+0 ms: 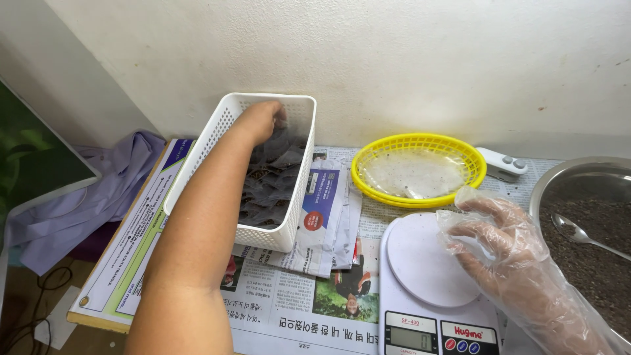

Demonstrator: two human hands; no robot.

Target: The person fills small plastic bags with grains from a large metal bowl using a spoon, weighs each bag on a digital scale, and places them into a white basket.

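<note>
The bare left hand (263, 119) reaches among dark packets (273, 181) in the white plastic basket (299, 190), its fingers hidden, so their grip cannot be told; the scale's round white plate (420, 260) is bare, and the plastic-gloved right hand (506, 253) rests beside it, fingers loosely spread and holding nothing.

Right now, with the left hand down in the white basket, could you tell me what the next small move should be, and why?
Probably pinch one dark pouch and lift it out of the white basket. The left hand is already among the pouches at the far end, while the gloved right hand rests at the edge of the scale, whose round platform is bare.
</note>
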